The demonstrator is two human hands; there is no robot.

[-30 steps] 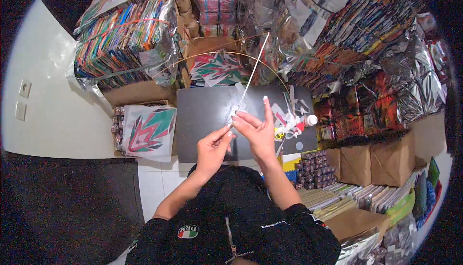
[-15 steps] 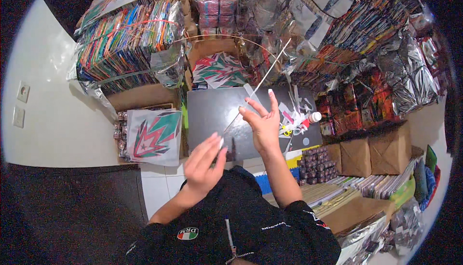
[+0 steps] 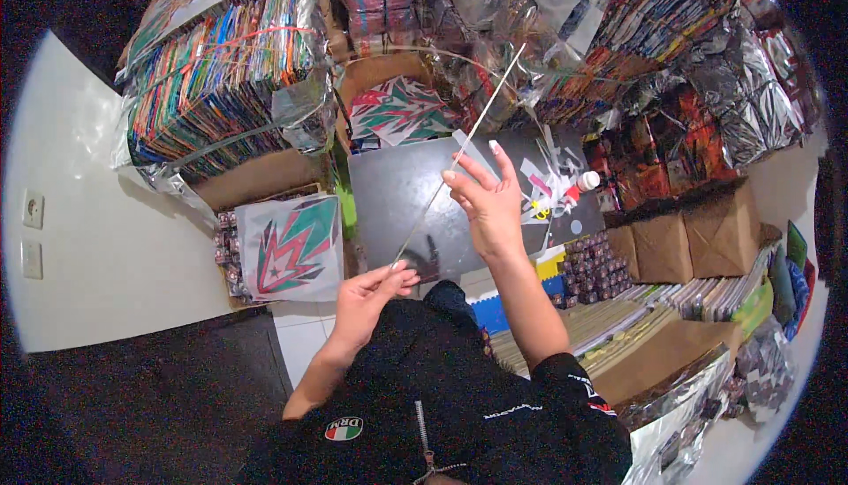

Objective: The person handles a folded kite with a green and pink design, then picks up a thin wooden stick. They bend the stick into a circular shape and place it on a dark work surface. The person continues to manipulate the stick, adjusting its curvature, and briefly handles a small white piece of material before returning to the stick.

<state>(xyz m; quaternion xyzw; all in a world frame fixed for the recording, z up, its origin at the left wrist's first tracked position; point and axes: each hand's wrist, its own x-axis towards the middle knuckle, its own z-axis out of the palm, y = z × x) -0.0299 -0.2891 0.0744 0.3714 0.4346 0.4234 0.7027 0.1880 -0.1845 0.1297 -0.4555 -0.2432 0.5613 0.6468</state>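
The hands [image 3: 369, 298] [image 3: 496, 209] hold a thin stick [image 3: 484, 114], its lower tip indistinct.

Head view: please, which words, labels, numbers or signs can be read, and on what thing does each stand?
Oval badge on the black top: letters, legible, but not copied here.
Top's right side: white print, only partly clear, not copied.
Right sleeve: white-and-red print, too small to read.
Bottle: no print readable at this size.
Stick: no lettering visible.
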